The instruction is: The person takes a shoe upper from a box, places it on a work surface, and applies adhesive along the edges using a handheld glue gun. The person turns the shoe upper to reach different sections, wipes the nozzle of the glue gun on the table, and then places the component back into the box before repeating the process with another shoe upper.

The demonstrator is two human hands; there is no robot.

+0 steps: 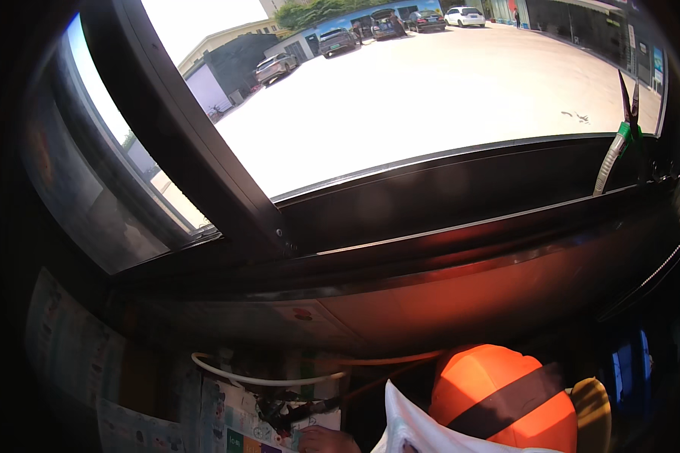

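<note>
Spot L hand (326, 440) low at btm edge, mostly cropped; can't tell grip, apart or clamped. Just beside, printed sheet (245, 438) w/ lettering on colour blocks. Farther up, white tube (268, 382); to R, orange item (487, 374) w/ dark band.

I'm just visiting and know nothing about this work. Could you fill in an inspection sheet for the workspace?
Surface: printed sheets at lower left; much else too dark to judge.
Job's things: a dark item near one hand; kind unclear.
Clutter: rounded orange thing with a dark band, white cloth-like piece, yellow piece; pliers tips-up by the window.
Hands: one at the lower edge, cut off; left or right, and grip, unclear.
Cables: pale hose-like loop; plugs, nothing seen.
Surroundings: dark window frame, bright lot, parked cars.
</note>
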